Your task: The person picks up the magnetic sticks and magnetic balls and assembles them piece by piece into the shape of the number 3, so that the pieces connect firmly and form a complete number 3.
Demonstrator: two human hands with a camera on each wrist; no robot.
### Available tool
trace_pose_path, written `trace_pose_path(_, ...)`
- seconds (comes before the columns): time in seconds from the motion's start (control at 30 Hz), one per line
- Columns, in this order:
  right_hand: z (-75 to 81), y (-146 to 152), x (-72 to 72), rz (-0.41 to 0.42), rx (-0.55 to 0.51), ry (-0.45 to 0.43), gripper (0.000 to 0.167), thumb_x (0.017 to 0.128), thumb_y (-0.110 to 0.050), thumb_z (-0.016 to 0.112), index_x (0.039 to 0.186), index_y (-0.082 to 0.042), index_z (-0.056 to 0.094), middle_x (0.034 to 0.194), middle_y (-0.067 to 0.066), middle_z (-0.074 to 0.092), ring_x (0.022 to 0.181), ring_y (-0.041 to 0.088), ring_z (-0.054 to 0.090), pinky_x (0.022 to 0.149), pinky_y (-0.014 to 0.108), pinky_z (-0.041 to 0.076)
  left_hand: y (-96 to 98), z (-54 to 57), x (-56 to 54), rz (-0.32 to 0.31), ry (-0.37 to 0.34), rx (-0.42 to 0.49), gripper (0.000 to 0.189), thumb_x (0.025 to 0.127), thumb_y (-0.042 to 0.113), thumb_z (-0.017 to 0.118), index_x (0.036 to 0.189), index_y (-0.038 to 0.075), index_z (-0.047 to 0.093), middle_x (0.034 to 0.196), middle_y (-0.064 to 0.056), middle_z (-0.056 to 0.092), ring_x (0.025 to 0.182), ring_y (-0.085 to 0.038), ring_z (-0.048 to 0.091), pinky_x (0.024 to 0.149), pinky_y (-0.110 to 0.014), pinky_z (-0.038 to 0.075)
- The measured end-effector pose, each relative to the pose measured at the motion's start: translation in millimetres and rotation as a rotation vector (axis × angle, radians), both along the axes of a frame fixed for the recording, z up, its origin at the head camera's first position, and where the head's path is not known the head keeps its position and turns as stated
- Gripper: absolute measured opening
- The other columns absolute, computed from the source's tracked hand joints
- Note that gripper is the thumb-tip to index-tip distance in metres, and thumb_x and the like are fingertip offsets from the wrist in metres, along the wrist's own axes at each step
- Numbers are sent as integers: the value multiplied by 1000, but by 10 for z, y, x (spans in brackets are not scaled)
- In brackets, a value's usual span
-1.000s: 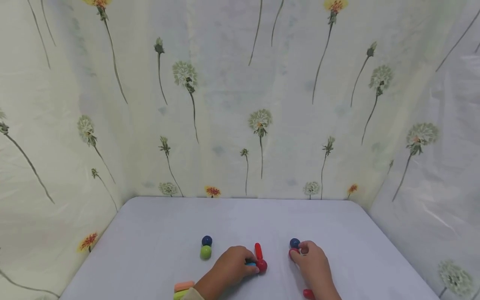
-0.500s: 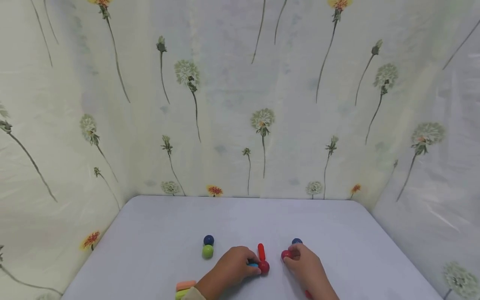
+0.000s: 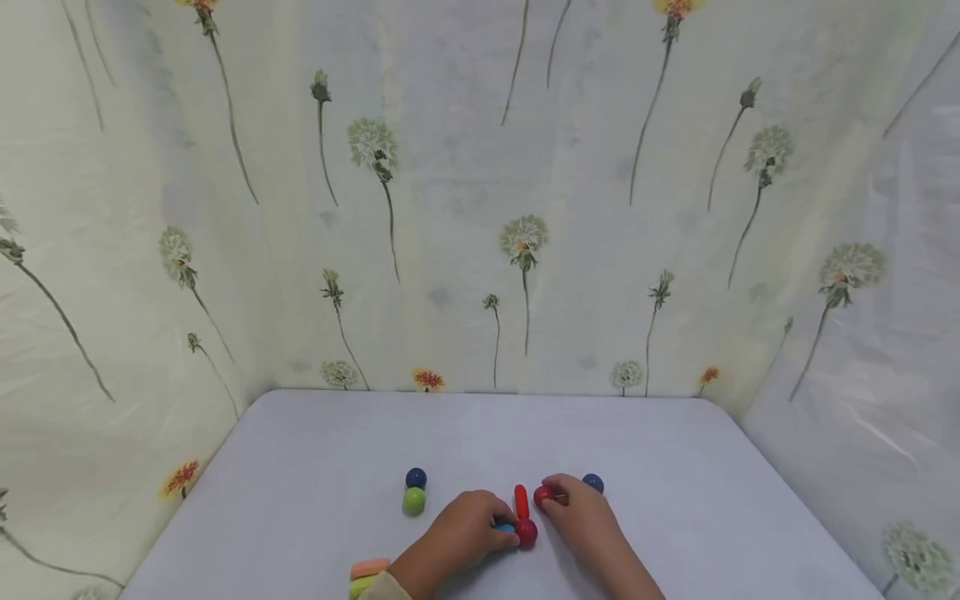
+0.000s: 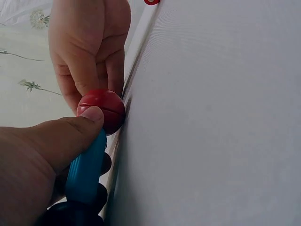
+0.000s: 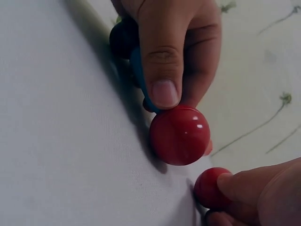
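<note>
On the pale desk, near the middle, the left hand has its grip clenched around a blue stick, the thumb lying along it with its tip against a red ball at the stick's end. Both wrist views show a dark ball at the stick's other end, partly covered by the hand. A red stick lies just beyond the red ball, pointing away from the person, its near end apparently touching the ball.

Just to the right, the right hand has its grip pinched on another red ball, held between thumb and fingers. That second ball is beside the red stick and near the first red ball, yet apart from it, as the right wrist view shows.

Behind the right hand sits a blue ball, partly hidden by the knuckles; whether they touch, I cannot tell. Off to the left, well apart from the hands, a navy ball and a green ball stand touching, the navy one farther back. Nearer the person, beside the left forearm and its cream sleeve, an orange stick lies alongside a yellow-green stick. A flowered curtain rises behind the desk.
</note>
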State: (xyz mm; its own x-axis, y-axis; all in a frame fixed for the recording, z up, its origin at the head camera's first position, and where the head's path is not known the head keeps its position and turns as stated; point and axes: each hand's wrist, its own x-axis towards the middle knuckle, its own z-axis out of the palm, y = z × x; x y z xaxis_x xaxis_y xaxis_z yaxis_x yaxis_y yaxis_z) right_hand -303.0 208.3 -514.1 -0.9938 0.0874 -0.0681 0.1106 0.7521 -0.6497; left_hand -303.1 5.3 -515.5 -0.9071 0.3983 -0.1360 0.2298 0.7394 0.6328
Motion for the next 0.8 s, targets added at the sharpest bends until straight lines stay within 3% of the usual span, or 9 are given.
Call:
trace_pose_path(0.37, 31, -105, -199, 37, -1, 24, 33, 95, -14, 75, 127, -14, 72, 122, 5, 74, 125, 33, 64, 105, 57, 52, -16, 1, -10, -16, 7, 26, 18, 85, 26, 89, 101, 22, 84, 88, 12, 71, 87, -9, 61, 91, -44, 57)
trace_pose_path(0.8, 4, -176, -299, 106, -45, 62, 34, 96, -10, 71, 129, -16, 71, 128, 7, 73, 127, 35, 64, 107, 59, 49, -58, -28, -52, -59, 21, 50, 17, 85, 24, 88, 101, 22, 84, 85, 15, 72, 80, -5, 58, 85, -34, 54)
